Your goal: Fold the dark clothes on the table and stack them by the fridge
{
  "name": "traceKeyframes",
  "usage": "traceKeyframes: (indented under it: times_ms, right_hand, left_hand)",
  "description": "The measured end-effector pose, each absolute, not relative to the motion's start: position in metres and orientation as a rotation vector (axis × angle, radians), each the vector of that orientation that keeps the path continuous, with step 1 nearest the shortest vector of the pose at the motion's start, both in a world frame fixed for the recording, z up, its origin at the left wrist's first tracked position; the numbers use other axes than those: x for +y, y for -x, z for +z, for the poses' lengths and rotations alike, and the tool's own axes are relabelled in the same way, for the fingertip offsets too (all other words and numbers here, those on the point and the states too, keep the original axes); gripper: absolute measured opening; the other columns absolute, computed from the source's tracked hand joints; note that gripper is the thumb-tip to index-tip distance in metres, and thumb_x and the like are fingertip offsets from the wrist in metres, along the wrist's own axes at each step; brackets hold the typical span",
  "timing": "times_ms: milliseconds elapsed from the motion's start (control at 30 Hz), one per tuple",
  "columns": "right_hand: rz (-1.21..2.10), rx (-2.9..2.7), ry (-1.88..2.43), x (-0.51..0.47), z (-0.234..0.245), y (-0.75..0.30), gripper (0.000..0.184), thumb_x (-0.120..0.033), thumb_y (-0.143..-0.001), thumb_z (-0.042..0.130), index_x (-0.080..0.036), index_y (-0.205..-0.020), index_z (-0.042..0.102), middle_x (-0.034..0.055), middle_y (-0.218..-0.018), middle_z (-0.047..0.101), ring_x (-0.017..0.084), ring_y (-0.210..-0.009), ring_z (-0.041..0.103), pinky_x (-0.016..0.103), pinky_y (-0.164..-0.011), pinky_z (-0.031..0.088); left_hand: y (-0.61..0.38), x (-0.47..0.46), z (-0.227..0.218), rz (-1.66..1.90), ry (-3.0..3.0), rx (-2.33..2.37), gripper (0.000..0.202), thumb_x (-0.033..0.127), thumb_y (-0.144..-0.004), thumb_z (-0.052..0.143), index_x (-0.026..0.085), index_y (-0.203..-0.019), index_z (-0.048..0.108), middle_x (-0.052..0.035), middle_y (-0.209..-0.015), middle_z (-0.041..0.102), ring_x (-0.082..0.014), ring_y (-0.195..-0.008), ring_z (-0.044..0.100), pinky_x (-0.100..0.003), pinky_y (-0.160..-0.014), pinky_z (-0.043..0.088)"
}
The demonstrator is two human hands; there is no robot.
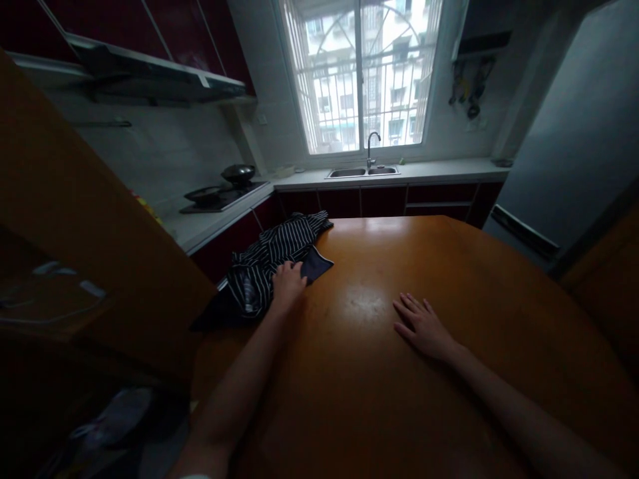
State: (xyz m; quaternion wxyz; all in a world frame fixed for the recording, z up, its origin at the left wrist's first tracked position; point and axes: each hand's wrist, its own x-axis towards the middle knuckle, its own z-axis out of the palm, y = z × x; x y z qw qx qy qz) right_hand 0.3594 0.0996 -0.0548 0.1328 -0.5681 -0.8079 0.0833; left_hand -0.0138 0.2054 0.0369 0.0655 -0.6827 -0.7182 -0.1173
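A dark striped cloth [272, 256] lies crumpled at the left edge of a wooden table [449, 279]. My left hand [287, 283] rests on the cloth's near side, fingers curled onto the fabric beside a plain dark flap [317, 265]. My right hand [422, 326] lies flat on the bare tabletop with its fingers stretched out and apart, holding nothing, well to the right of the cloth.
A kitchen counter runs behind the table, with a stove and wok [238, 174] at the left and a sink with tap [363, 170] under the window. A grey fridge [574, 146] stands at the right. A wooden panel [84, 226] rises close on the left.
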Motion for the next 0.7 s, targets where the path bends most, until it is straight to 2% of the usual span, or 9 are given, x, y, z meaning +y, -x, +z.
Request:
traceKeyframes:
  times_ms: [67,167,233,333,433,500,533,633,700]
  right_hand:
    - [0.234,-2.335,1.64,0.1,-0.057,-0.36,0.066,-0.06,-0.098,0.038,-0.024,-0.153,0.043,0.0104,-0.164,0.029,0.028,-0.153,0.022,0.054,-0.123,0.012]
    - [0.232,-2.331,1.653,0.101,-0.057,-0.361,0.065,-0.059,-0.098,0.039,-0.024,-0.152,0.044,0.0107,-0.164,0.03,0.028,-0.153,0.022,0.055,-0.123,0.013]
    - [0.237,-2.334,1.657,0.1,-0.055,-0.36,0.065,-0.058,-0.098,0.04,-0.023,-0.152,0.044,0.0114,-0.163,0.03,0.028,-0.153,0.022,0.055,-0.122,0.014]
    - [0.253,-2.328,1.641,0.099,-0.054,-0.36,0.064,-0.057,-0.097,0.042,-0.022,-0.152,0.045,0.0122,-0.163,0.03,0.029,-0.152,0.023,0.056,-0.122,0.014]
    - [0.281,-2.281,1.598,0.1,-0.057,-0.36,0.063,-0.055,-0.095,0.047,-0.022,-0.148,0.05,0.0131,-0.162,0.033,0.031,-0.151,0.025,0.058,-0.122,0.014]
    - [0.335,-2.192,1.545,0.103,-0.06,-0.361,0.057,-0.051,-0.093,0.051,-0.022,-0.143,0.056,0.0136,-0.158,0.042,0.032,-0.149,0.031,0.059,-0.121,0.016]
    - [0.381,-2.103,1.521,0.105,-0.062,-0.362,0.054,-0.049,-0.093,0.051,-0.022,-0.139,0.059,0.0139,-0.153,0.048,0.031,-0.145,0.038,0.059,-0.12,0.02]
    - [0.522,-1.665,1.483,0.114,-0.065,-0.368,0.049,-0.047,-0.094,0.047,-0.018,-0.129,0.064,0.0158,-0.133,0.065,0.029,-0.123,0.061,0.051,-0.109,0.042]
    - [0.529,-1.381,1.471,0.12,-0.064,-0.376,0.049,-0.049,-0.093,0.046,-0.015,-0.123,0.066,0.0172,-0.124,0.069,0.028,-0.111,0.066,0.046,-0.099,0.05]
  left_hand:
    - [0.046,0.21,0.043,-0.305,1.88,-2.336,0.054,0.032,-0.085,0.064,0.017,-0.136,0.059,-0.022,-0.138,0.054,-0.0423,-0.13,0.047,-0.054,-0.101,0.043]
    - [0.077,0.214,0.048,-0.318,1.868,-2.482,0.047,0.02,-0.082,0.059,0.012,-0.128,0.064,-0.0251,-0.129,0.06,-0.0397,-0.123,0.055,-0.047,-0.099,0.045]
    - [0.086,0.218,0.055,-0.349,1.923,-2.505,0.04,0.013,-0.079,0.056,0.012,-0.116,0.07,-0.0223,-0.117,0.068,-0.0357,-0.114,0.062,-0.04,-0.095,0.047]
    - [0.077,0.223,0.066,-0.422,2.083,-2.498,0.032,0.013,-0.077,0.055,0.013,-0.101,0.076,-0.0163,-0.102,0.074,-0.0313,-0.104,0.068,-0.033,-0.088,0.049]
    - [0.038,0.216,0.065,-0.521,2.37,-2.399,0.031,0.017,-0.08,0.052,0.011,-0.097,0.077,-0.0098,-0.094,0.076,-0.0252,-0.093,0.07,-0.027,-0.079,0.05]
    - [-0.003,0.198,0.055,-0.572,2.587,-2.289,0.032,0.018,-0.081,0.051,0.011,-0.095,0.078,-0.0063,-0.089,0.076,-0.0224,-0.087,0.069,-0.026,-0.076,0.05]
    - [-0.025,0.185,0.048,-0.598,2.687,-2.225,0.032,0.017,-0.081,0.05,0.01,-0.095,0.078,-0.0052,-0.088,0.076,-0.0214,-0.086,0.068,-0.025,-0.075,0.049]
    - [-0.087,0.13,0.032,-0.564,3.045,-2.011,0.029,0.014,-0.08,0.053,0.012,-0.094,0.079,-0.0014,-0.081,0.074,-0.0172,-0.076,0.066,-0.022,-0.068,0.049]
    - [-0.113,0.092,0.036,-0.257,3.67,-1.54,0.034,0.015,-0.085,0.054,0.013,-0.11,0.076,-0.0014,-0.083,0.074,-0.0151,-0.069,0.065,-0.022,-0.065,0.05]
